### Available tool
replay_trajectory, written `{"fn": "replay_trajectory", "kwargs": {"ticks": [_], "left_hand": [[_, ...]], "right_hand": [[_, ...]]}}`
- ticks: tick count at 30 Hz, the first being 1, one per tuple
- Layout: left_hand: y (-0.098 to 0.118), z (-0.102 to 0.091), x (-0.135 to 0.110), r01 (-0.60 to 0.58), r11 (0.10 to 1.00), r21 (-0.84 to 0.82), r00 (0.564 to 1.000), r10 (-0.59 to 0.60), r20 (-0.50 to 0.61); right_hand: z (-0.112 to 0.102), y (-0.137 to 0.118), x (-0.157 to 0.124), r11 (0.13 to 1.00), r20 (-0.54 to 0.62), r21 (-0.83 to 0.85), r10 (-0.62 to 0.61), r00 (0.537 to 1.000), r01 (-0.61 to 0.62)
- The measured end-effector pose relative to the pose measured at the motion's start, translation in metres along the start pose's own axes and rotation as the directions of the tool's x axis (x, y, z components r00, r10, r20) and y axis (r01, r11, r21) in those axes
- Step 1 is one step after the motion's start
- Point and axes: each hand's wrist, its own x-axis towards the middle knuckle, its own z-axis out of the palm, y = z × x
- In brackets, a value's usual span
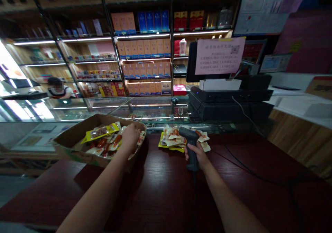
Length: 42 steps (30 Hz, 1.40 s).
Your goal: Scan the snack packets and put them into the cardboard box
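Left hand (131,136) likely picks red-and-white plastic packets (103,144) from brown cardboard box (77,155), hold unclear; lifting needs pinching; right hand (199,152) clasps black pistol-shaped scanner (189,136).

The dark red, wood-grained worktop (160,191) is occupied at ten o'clock by an open cardboard box (69,153) and just past twelve by a heap of packets (171,142); toward two o'clock it is crossed by a black cable (249,171).

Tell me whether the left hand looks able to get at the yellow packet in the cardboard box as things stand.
Probably yes: the left hand is at the open cardboard box, and the yellow packet lies uncovered atop other packets, with no box wall between.
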Motion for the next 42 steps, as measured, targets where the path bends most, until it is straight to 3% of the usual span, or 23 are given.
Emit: {"fn": "replay_trajectory", "kwargs": {"ticks": [4,8,12,17,23,28,31,34,38,42], "left_hand": [[-0.071,-0.01,0.002,0.092,0.968,0.232,0.966,-0.144,0.216],[-0.091,-0.01,0.0,0.044,0.956,0.291,0.941,-0.137,0.308],[-0.081,-0.011,-0.006,-0.058,0.99,0.132,0.952,0.014,0.307],[-0.071,-0.009,-0.013,-0.037,0.995,0.092,0.953,0.008,0.301],[-0.065,-0.021,-0.013,0.017,1.0,-0.008,0.993,-0.016,0.116],[-0.027,-0.032,-0.043,-0.014,0.938,-0.347,0.995,-0.022,-0.099],[0.005,-0.012,-0.077,-0.119,0.82,-0.559,0.987,0.039,-0.153],[0.024,0.021,-0.106,-0.212,0.755,-0.62,0.976,0.125,-0.181],[0.023,0.047,-0.119,-0.214,0.745,-0.632,0.976,0.141,-0.164],[0.016,0.049,-0.117,-0.19,0.752,-0.631,0.98,0.106,-0.168]], "right_hand": [[0.008,0.003,-0.004,0.999,0.051,-0.03,0.038,0.998,-0.037],[0.012,0.007,-0.005,0.995,0.075,-0.071,0.082,0.994,-0.076],[0.011,0.012,-0.004,0.992,0.108,-0.108,0.082,0.991,-0.07],[0.009,0.016,-0.003,0.99,0.11,-0.121,0.089,0.99,-0.076],[0.009,0.017,-0.003,0.987,0.098,-0.139,0.099,0.99,-0.085],[0.009,0.019,-0.004,0.984,0.097,-0.15,0.113,0.989,-0.097],[0.011,0.018,-0.006,0.984,0.107,-0.151,0.108,0.988,-0.091],[0.013,0.015,-0.007,0.985,0.123,-0.151,0.102,0.987,-0.083],[0.015,0.013,-0.007,0.977,0.161,-0.199,0.112,0.981,-0.079],[0.016,0.013,-0.007,0.963,0.207,-0.259,0.128,0.97,-0.072]]}}
